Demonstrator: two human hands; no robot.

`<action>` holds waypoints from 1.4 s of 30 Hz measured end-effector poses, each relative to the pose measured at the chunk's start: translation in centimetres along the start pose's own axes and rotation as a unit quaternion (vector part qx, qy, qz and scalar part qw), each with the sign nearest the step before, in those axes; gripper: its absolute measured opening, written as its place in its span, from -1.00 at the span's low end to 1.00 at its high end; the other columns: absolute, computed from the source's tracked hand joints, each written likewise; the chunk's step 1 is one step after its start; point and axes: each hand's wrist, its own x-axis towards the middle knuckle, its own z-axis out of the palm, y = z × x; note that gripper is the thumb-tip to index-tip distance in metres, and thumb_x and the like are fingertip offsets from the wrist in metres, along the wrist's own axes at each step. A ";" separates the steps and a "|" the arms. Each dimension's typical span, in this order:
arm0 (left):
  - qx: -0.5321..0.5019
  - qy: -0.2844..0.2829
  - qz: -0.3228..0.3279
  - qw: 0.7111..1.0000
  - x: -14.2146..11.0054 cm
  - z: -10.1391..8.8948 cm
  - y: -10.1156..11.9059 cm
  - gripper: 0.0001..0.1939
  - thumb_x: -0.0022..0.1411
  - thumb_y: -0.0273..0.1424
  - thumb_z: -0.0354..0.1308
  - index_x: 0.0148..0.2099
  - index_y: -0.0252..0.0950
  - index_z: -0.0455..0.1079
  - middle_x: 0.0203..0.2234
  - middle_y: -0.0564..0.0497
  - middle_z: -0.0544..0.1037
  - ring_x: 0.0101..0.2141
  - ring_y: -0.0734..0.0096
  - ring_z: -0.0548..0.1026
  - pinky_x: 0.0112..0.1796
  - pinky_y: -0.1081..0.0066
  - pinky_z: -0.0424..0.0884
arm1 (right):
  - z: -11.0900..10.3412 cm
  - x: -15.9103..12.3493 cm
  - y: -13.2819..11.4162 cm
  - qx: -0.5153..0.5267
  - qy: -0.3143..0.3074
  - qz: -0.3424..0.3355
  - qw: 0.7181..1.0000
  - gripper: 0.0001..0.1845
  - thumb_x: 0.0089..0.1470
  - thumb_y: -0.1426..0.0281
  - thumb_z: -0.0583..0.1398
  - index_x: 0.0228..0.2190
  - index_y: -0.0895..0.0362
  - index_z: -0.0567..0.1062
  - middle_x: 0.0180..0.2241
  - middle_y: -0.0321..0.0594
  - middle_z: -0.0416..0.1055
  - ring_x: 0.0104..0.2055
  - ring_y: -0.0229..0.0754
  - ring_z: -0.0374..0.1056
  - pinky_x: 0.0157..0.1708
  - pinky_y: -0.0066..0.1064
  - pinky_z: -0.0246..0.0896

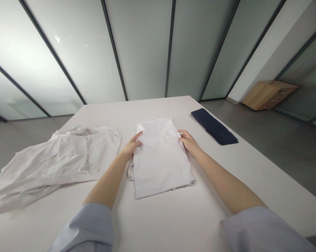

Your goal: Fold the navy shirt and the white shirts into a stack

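A folded white garment [161,161] lies flat on the table in front of me, roughly rectangular, with a bit of fabric sticking out at its lower left side. My left hand [131,146] grips its left edge, thumb and a finger showing on the cloth. On the opposite edge, my right hand [188,141] holds the fabric at about the same height, fingers bent round the side. Parts of both hands' fingers are hidden by the cloth or the hands themselves. What exact kind of garment it is cannot be made out.
To the left, a crumpled white garment [76,154] spreads over the table [158,224] and past its left edge. A folded dark navy cloth [212,126] lies near the right edge. Frosted glass panels [144,49] stand behind; a wooden cabinet [268,94] is on the floor at right.
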 end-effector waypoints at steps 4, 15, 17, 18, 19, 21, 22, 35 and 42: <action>0.050 -0.048 -0.041 0.997 -0.4 -0.4 0.5 -0.23 -0.09 -0.46 0.33 0.22 -0.30 0.26 -0.27 -0.07 0.59 -0.39 0.35 0.56 -0.28 0.34 0.49 | -0.3 -0.3 -0.4 -0.013 -0.074 0.009 0.997 -0.43 -0.25 0.47 0.18 -0.08 0.04 0.43 -0.18 -0.26 0.50 -0.15 -0.12 0.41 -0.14 -0.33 0.30; 0.227 -0.018 -0.006 0.974 0.2 -1.4 0.2 -0.26 -0.09 -0.35 0.35 0.17 -0.31 0.27 -0.22 -0.09 0.57 -0.29 0.24 0.56 -0.24 0.26 0.49 | -0.7 0.2 -0.4 -0.195 -0.079 -0.049 0.976 -0.38 -0.26 0.58 0.14 -0.05 0.13 0.48 -0.17 -0.19 0.52 -0.25 -0.15 0.41 -0.21 -0.39 0.31; 0.353 0.002 0.031 0.935 0.3 -1.2 0.4 -0.32 -0.08 -0.37 0.34 0.14 -0.31 0.33 -0.18 -0.10 0.57 -0.21 0.18 0.54 -0.18 0.26 0.47 | -0.5 0.2 -0.6 -0.244 -0.079 -0.062 0.965 -0.41 -0.25 0.59 0.15 -0.08 0.15 0.49 -0.19 -0.18 0.52 -0.26 -0.16 0.41 -0.22 -0.40 0.29; 0.416 0.011 0.049 0.908 0.4 -1.1 0.5 -0.37 -0.08 -0.39 0.32 0.10 -0.31 0.37 -0.16 -0.11 0.56 -0.17 0.16 0.53 -0.14 0.25 0.45 | -0.5 0.1 -0.8 -0.268 -0.076 -0.068 0.958 -0.44 -0.24 0.60 0.15 -0.10 0.15 0.50 -0.20 -0.17 0.52 -0.26 -0.15 0.40 -0.21 -0.39 0.28; 0.472 0.016 0.063 0.879 0.5 -1.0 0.7 -0.46 -0.06 -0.41 0.30 0.05 -0.31 0.42 -0.17 -0.10 0.57 -0.15 0.14 0.52 -0.10 0.25 0.42 | -0.5 0.1 -1.0 -0.291 -0.070 -0.073 0.951 -0.48 -0.22 0.59 0.15 -0.13 0.15 0.51 -0.20 -0.16 0.52 -0.26 -0.15 0.40 -0.20 -0.39 0.26; 0.553 0.015 0.086 0.829 0.4 -0.7 1.2 -0.65 0.03 -0.42 0.22 -0.08 -0.30 0.51 -0.22 -0.10 0.57 -0.13 0.12 0.51 -0.05 0.23 0.39 | -0.7 0.0 -1.6 -0.331 -0.062 -0.082 0.938 -0.60 -0.18 0.57 0.16 -0.22 0.15 0.53 -0.25 -0.15 0.52 -0.27 -0.15 0.39 -0.22 -0.39 0.24; 0.580 0.014 0.107 0.807 0.3 -0.6 1.6 -0.73 0.06 -0.40 0.18 -0.15 -0.29 0.54 -0.23 -0.11 0.57 -0.11 0.11 0.50 -0.03 0.21 0.37 | -1.0 -0.1 -2.1 -0.347 -0.061 -0.087 0.932 -0.68 -0.16 0.54 0.16 -0.28 0.14 0.54 -0.29 -0.16 0.51 -0.29 -0.15 0.38 -0.24 -0.39 0.23; 0.565 -0.087 0.186 0.799 -1.9 -0.1 13.1 -0.57 0.15 -0.02 0.09 -0.27 -0.31 0.48 -0.42 0.00 0.53 -0.35 0.26 0.47 -0.29 0.36 0.39 | -4.0 0.7 -12.6 -0.217 -0.041 -0.160 0.962 -0.87 -0.13 0.32 0.16 -0.59 0.11 0.37 -0.59 -0.37 0.24 -0.43 -0.22 0.20 -0.41 -0.41 0.04; 0.628 0.106 0.274 0.721 2.6 1.8 15.7 -0.70 0.18 -0.27 0.04 -0.18 -0.36 0.47 -0.31 -0.08 0.55 -0.21 0.19 0.46 -0.13 0.31 0.35 | -2.7 5.9 -13.3 -0.284 0.101 -0.254 0.919 -0.81 -0.02 0.37 0.13 -0.32 0.13 0.48 -0.34 -0.18 0.47 -0.24 -0.09 0.32 -0.21 -0.32 0.20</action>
